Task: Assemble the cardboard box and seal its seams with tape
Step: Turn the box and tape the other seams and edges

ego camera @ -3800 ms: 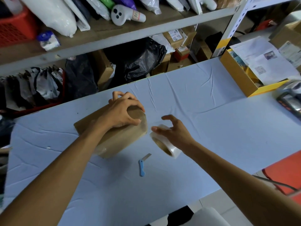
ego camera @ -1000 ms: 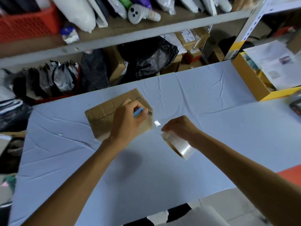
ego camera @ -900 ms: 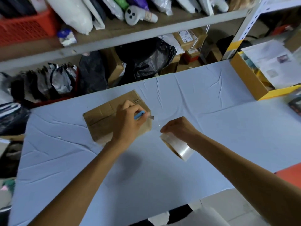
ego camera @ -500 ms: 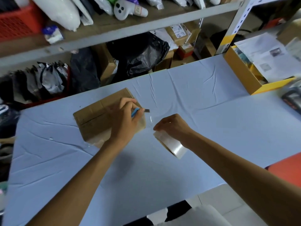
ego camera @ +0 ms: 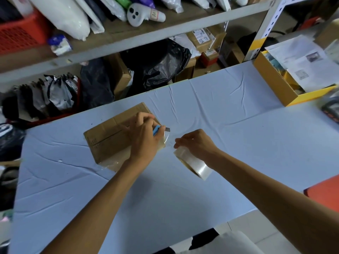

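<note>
The left hand (ego camera: 145, 142) has its grip closed around a small blue-handled cutter (ego camera: 157, 130), whose short grey blade juts out toward 3 o'clock past the fingers. The hand rests over the right end of the cardboard box (ego camera: 111, 136), covering that part of it. The right hand (ego camera: 197, 143) has its grip closed on a roll of clear tape (ego camera: 192, 163), held off the desk and tilted, with the fingers curled over the roll's upper edge. A short stretch of clear tape (ego camera: 166, 138) runs from the box's right end toward the roll, and the blade sits just above it; whether the blade touches the tape cannot be told.

The box lies flat on the blue desk (ego camera: 238, 136), a little to 10 o'clock of the desk's middle, its long side slanting from 8 o'clock up toward 2 o'clock. A glossy strip of tape shows along its near edge and wraps under the near corner. The two hands are near each other but apart.

At 2 o'clock, on the desk's far right corner, stands a yellow box (ego camera: 275, 85) holding printed papers (ego camera: 302, 63). Beyond the desk's far edge, at 12 o'clock, a shelf (ego camera: 128, 39) carries bags and parcels, with a black plastic bag (ego camera: 159, 65) below it.
</note>
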